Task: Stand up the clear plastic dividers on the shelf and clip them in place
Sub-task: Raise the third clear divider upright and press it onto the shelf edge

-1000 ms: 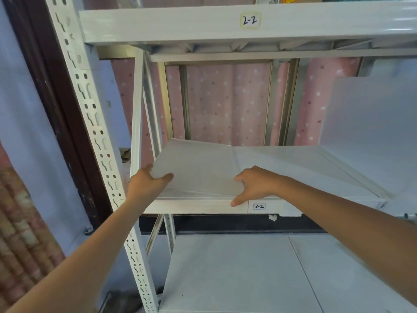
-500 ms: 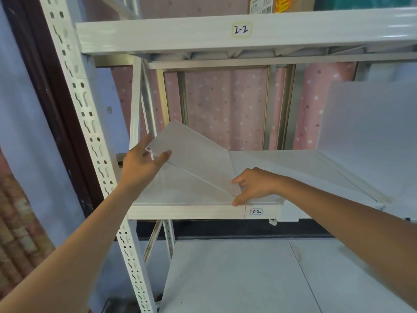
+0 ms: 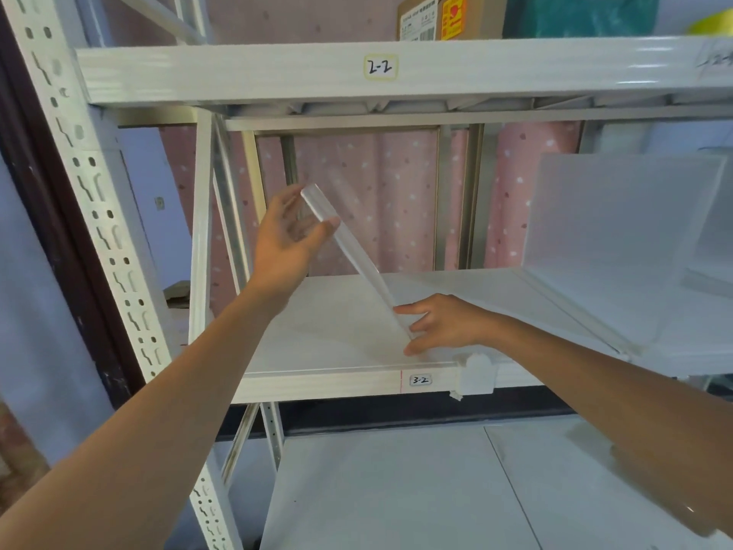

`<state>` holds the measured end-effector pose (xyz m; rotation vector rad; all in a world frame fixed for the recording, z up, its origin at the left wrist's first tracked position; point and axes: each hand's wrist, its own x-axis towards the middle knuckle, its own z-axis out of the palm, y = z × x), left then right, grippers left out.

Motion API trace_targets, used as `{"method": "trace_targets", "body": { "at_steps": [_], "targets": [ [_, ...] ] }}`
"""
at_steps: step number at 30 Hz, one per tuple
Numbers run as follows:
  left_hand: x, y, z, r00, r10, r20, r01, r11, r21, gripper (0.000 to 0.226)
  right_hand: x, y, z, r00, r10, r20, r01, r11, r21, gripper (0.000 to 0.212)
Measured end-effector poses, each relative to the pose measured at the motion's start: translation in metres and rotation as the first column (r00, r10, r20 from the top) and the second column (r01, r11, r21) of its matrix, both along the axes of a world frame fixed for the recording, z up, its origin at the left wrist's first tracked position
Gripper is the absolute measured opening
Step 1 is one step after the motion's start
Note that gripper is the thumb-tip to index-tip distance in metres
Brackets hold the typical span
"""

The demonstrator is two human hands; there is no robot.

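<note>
On the shelf (image 3: 337, 311) labelled 3-2, just left of the white clip (image 3: 479, 373) on its front rail, a clear plastic divider (image 3: 353, 260) is about halfway up, tilted with its top leaning left and its bottom edge down on the board. The left hand (image 3: 283, 248) has the upper front corner, thumb and fingers (image 3: 331, 224) clamped on the panel edge. The right hand (image 3: 442, 323) is down at the lower front corner, close to the clip, fingers spread and loosely curled around the bottom edge, more steadying than gripping from what I can see.

My guess at what could go wrong: the sheet is thin and slick, so if the bottom edge skids sideways along the board while the top swings up, it'll miss the clip slot and flop back flat. Pushing the top too hard could also bow the panel. And the clip sits a bit right of where the bottom corner is, so it probably needs sliding over first.

Other stuff around: another frosted divider (image 3: 618, 216) is already upright well right of the clip. The beam marked 2-2 (image 3: 380, 67) is overhead with a cardboard box (image 3: 448, 15) on top, so headroom is limited. The perforated upright post (image 3: 91, 216) stands far left of the clip, out of the way.
</note>
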<state>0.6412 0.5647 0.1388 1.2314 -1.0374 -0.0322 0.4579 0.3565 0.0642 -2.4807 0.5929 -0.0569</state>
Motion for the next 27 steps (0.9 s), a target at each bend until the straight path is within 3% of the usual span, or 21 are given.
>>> {"method": "trace_targets", "body": {
  "at_steps": [10,16,27],
  "targets": [
    [-0.031,-0.051,0.037,0.996,0.048,0.082,-0.054,0.995,0.078,0.073,-0.028,-0.023,0.007,0.997,-0.026,0.072,0.019,0.995,0.095,0.092],
    [-0.056,-0.076,0.044,0.981,-0.023,0.191,0.009,0.997,0.074,0.067,-0.048,-0.036,0.007,0.995,-0.042,0.092,0.03,0.992,0.121,0.089],
    [-0.093,-0.112,0.047,0.961,-0.1,0.258,0.092,0.995,0.042,0.065,-0.074,-0.058,0.0,0.989,-0.071,0.13,0.05,0.986,0.156,0.089]
  ]
}}
